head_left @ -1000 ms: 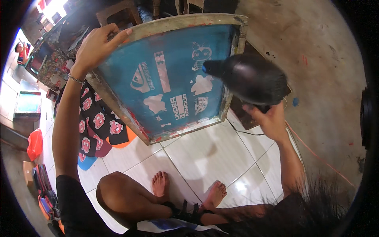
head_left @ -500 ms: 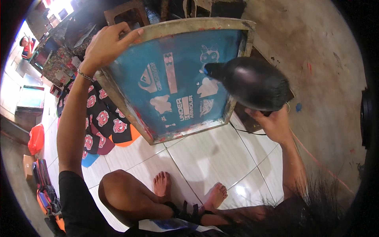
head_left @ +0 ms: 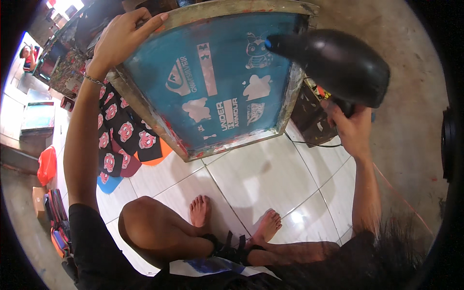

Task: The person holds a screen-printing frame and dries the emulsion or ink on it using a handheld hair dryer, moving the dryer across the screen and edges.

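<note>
A silk-screen printing frame [head_left: 237, 10] with a paint-stained wooden border stands tilted up before me. Pale designs and lettering show on its blue mesh [head_left: 159, 53]. My left hand [head_left: 123, 41] is closed over the frame's upper left corner, thumb along the top bar. In my right hand [head_left: 352, 129] is the handle of a black hair dryer [head_left: 345, 65]. The dryer's nozzle points left at the mesh, in front of a cartoon figure near the upper right corner. From this view I cannot tell whether the nozzle touches the mesh.
Black pieces with pink cartoon faces [head_left: 125, 131] lie overlapped on the white tiles [head_left: 251, 171], left of the frame. A dark cable [head_left: 314, 144] runs beneath the dryer. At the left are a red plastic bag [head_left: 47, 165], a cardboard box [head_left: 38, 202] and a person [head_left: 30, 57] farther off.
The hair dryer in my right hand has moved right and up, its nozzle now higher across the mesh. The frame sits higher in the picture, with my left hand still on its corner.
</note>
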The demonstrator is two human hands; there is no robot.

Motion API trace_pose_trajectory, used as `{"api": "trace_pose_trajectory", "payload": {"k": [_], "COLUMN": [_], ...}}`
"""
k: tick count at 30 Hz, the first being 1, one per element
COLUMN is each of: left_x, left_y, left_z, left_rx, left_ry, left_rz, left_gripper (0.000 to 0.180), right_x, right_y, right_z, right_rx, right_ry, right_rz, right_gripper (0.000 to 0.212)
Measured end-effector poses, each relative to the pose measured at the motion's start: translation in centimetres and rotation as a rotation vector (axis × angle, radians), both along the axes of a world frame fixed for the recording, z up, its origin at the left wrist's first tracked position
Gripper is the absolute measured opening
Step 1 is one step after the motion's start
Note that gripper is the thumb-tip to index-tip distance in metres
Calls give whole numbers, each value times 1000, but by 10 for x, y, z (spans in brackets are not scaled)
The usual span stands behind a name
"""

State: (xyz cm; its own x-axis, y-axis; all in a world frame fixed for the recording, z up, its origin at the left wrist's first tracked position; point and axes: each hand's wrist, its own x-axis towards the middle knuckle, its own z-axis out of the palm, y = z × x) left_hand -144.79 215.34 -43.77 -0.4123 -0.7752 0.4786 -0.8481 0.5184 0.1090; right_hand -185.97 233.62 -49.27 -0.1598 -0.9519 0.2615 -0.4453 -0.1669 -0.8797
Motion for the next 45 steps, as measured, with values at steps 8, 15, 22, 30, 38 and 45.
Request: {"api": "trace_pose_trajectory", "payload": {"k": [8,15,22,30,38,45], "left_x": [-3,-4,-4,-1,-2,1], "left_y": [2,2,1,-5,1,-2], "left_z": [0,1,1,-2,-2,-1], "left_rx": [3,-15,-9,5,-9,55], "left_ry": [19,-7,-2,55,37,41], "left_rz": [-36,-35,-39,-42,-38,-29], "left_gripper": [52,52,53,52,54,56], "right_x": [-6,-4,-9,-17,-15,-16], "right_y": [3,1,4,2,4,3], "right_z": [-18,-16,-15,-4,-14,-4], "right_rx": [9,-56,26,-36,-37,75], "right_ry": [163,201,387,40,276,163], "right_rz": [185,166,174,-47,118,-38], "right_gripper": [29,27,20,33,27,27]}}
